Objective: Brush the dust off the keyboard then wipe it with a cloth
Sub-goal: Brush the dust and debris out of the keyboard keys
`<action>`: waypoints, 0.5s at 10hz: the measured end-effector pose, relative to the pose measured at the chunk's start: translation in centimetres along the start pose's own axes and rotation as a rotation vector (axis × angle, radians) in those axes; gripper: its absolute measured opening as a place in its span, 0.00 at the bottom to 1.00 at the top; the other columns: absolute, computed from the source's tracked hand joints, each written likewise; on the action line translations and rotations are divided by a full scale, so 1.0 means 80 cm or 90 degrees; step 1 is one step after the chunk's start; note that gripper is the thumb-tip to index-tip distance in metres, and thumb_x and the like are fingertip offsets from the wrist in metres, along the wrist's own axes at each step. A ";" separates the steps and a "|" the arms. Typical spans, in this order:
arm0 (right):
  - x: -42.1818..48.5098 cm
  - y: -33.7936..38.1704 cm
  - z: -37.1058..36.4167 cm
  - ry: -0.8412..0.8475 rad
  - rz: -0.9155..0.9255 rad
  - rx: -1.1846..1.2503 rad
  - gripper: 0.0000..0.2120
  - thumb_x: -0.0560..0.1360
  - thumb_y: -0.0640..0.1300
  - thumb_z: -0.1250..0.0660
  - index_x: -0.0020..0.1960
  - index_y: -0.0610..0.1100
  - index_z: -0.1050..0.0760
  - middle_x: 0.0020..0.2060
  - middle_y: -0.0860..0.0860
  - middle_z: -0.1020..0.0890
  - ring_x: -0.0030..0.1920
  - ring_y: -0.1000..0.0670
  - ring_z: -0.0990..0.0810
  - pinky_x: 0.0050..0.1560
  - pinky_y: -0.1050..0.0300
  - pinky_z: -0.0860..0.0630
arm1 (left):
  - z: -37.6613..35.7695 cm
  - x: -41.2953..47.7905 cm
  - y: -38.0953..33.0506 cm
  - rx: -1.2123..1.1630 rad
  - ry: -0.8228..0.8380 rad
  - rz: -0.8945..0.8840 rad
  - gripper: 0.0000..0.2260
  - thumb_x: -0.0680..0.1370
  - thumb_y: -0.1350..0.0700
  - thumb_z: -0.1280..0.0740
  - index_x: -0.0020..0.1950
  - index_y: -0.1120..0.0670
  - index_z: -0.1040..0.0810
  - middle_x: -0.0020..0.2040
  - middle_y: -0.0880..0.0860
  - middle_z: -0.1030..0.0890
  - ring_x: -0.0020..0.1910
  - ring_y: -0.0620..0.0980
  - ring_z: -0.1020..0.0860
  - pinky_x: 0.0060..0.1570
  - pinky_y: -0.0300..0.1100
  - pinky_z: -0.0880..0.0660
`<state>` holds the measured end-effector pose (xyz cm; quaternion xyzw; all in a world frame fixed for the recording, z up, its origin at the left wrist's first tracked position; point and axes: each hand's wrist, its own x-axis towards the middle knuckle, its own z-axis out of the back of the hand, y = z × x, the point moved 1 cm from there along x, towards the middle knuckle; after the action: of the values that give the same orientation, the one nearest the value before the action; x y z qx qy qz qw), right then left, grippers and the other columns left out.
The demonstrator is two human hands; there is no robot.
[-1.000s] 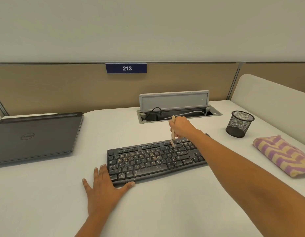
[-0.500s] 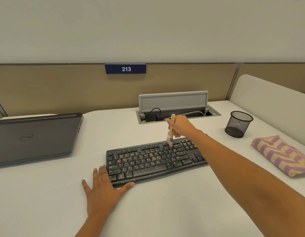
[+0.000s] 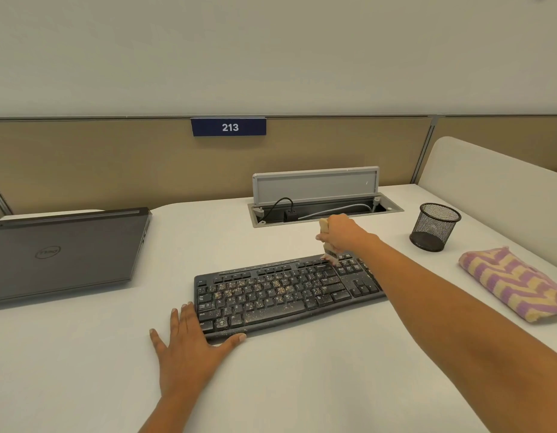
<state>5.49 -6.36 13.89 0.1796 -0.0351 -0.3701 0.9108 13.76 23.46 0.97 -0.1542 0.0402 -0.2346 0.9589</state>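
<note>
Nearest to me, my left hand lies flat on the counter with its fingers spread. The thumb runs along the near edge of the keyboard and the fingertips sit against its left end, so I judge it is bracing the board.

The keyboard sits mid-counter, keys up and space-bar edge toward me. Its long axis runs left to right, slightly skewed, with the right end lying farther from me than the left. Pale specks cover most of the letter block; the keys at the right end look cleaner, though I cannot say they are clear.

Beyond it, my right hand is curled round the handle of the brush. The handle stands nearly upright and the bristles are down on the back row. Half a second ago they were further left on that row; they have now swung right, to the gap before the right-hand key clusters. I read that as short strokes along the back edge, so brushing has barely begun and the letter block is still to do.

To the right, well apart, the striped cloth lies untouched; wiping comes later. A mesh cup stands behind it, a closed laptop lies at far left, and an open cable tray sits at the back
</note>
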 end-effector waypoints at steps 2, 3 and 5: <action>0.007 0.005 -0.011 -0.067 -0.015 0.153 0.15 0.80 0.49 0.42 0.45 0.37 0.27 0.41 0.40 0.21 0.36 0.45 0.22 0.51 0.49 0.21 | 0.002 -0.002 -0.002 0.001 0.005 0.002 0.58 0.56 0.20 0.58 0.77 0.56 0.54 0.78 0.50 0.48 0.77 0.49 0.56 0.73 0.59 0.59; 0.002 0.007 -0.017 -0.042 -0.021 0.159 0.15 0.80 0.49 0.43 0.48 0.37 0.27 0.41 0.41 0.22 0.39 0.45 0.23 0.44 0.51 0.23 | 0.002 -0.001 -0.001 -0.001 0.006 0.003 0.58 0.57 0.20 0.57 0.78 0.56 0.54 0.78 0.50 0.48 0.77 0.49 0.56 0.73 0.59 0.59; 0.000 0.012 -0.009 -0.015 -0.018 0.102 0.16 0.81 0.44 0.44 0.55 0.32 0.25 0.40 0.43 0.24 0.38 0.46 0.25 0.32 0.62 0.32 | 0.001 -0.002 0.000 -0.002 0.006 0.002 0.58 0.57 0.21 0.56 0.78 0.56 0.54 0.78 0.50 0.49 0.77 0.49 0.56 0.73 0.59 0.60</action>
<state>6.27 -5.50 13.58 0.2479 -0.0728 -0.3808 0.8878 13.65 23.53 1.09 -0.1549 0.0451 -0.2336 0.9588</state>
